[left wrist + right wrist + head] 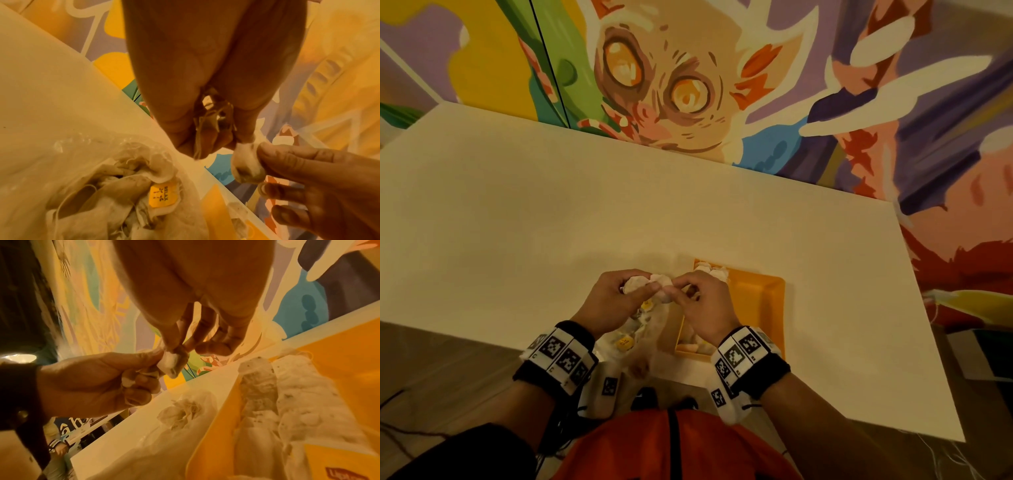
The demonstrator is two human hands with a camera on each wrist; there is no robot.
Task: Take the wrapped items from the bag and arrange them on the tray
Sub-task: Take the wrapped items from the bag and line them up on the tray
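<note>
Left wrist: yellow tag (161, 196) (in bag (86, 186)) reads "RELAX".

hands: two showing, left hand (616, 301) and right hand (703, 305) | tray (763, 301): one sitting | bag (61, 186) left of tray: one lying | yellow tags (625, 343) in bag: two showing | tea bags on tray: number unclear
</note>
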